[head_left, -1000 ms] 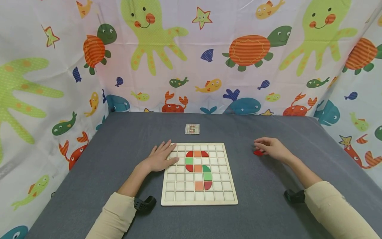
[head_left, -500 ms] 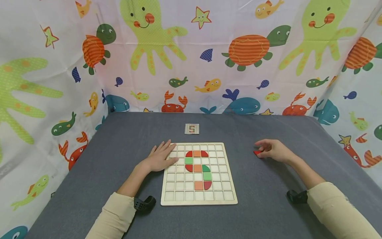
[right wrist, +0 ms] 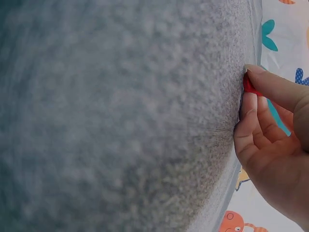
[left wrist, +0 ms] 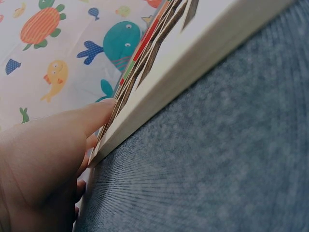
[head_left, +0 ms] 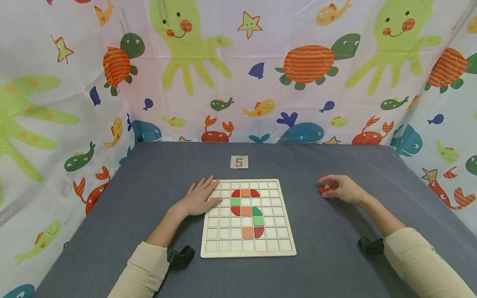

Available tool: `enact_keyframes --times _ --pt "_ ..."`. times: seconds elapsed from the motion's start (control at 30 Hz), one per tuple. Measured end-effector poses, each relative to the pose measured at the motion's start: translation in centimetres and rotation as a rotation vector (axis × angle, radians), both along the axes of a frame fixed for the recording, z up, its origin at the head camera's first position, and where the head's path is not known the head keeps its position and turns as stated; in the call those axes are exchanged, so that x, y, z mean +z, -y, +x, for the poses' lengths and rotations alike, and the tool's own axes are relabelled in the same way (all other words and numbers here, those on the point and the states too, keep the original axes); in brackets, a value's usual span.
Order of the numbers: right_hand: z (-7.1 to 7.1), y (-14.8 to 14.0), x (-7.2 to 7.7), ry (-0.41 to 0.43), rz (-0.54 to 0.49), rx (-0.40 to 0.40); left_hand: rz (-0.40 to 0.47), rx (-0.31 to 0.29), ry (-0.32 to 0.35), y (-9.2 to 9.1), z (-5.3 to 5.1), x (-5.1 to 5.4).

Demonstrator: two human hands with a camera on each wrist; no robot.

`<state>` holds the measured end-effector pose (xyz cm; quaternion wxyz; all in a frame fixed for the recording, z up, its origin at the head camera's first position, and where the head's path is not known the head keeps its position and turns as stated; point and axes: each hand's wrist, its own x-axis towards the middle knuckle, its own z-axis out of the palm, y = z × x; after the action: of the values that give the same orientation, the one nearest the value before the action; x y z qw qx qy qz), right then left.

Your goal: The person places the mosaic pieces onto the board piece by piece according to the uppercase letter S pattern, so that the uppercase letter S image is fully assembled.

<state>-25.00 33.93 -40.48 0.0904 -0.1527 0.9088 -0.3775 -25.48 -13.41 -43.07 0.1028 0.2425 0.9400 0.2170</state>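
In the head view a square wooden grid board (head_left: 224,234) lies on the table, with red, orange and green tiles forming an S-like shape in its cells. My left hand (head_left: 199,198) rests over the board's upper left edge, fingers spread and fairly straight. The left wrist view shows its thumb (left wrist: 102,112) against the board's rim. To the right of the board, my right hand (head_left: 344,189) pinches a small red tile (head_left: 322,190) between thumb and fingers, low at the tabletop. The right wrist view shows only part of that red tile (right wrist: 249,85); its full outline is hidden.
A small card (head_left: 239,162) with a printed grid and an S-like pattern lies beyond the board. The grey cloth-covered table (head_left: 313,265) reaches back to a printed curtain (head_left: 238,82) with sea animals, which also hangs along both sides.
My right hand has taken the red tile from under its fingers into a pinch, shifting slightly. My left hand and the board stay in place; the head view has tilted slightly.
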Motion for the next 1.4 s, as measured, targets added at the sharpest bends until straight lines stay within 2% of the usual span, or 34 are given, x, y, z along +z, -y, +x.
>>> enact_keyframes --times 0.2,0.5,0.67,1.03,1.2,1.4 --pt "-0.2 0.1 -0.1 0.023 0.023 -0.016 0.004 0.000 -0.004 0.1 0.0 0.0" --pt "-0.4 0.8 0.0 0.109 -0.048 -0.013 0.010 0.009 -0.001 0.2 -0.2 -0.3" --pt "-0.4 1.6 0.2 0.103 -0.060 -0.013 0.019 0.004 -0.004 0.3 -0.3 -0.5" --pt "-0.1 3.5 0.4 0.115 -0.084 0.025 0.017 0.008 0.007 0.1 -0.1 -0.1" --pt "-0.1 4.2 0.5 0.124 -0.098 0.022 0.016 0.008 0.002 0.1 -0.2 -0.4" --pt "0.1 5.2 0.8 0.118 -0.106 0.054 0.026 0.010 -0.007 0.2 -0.2 -0.6"
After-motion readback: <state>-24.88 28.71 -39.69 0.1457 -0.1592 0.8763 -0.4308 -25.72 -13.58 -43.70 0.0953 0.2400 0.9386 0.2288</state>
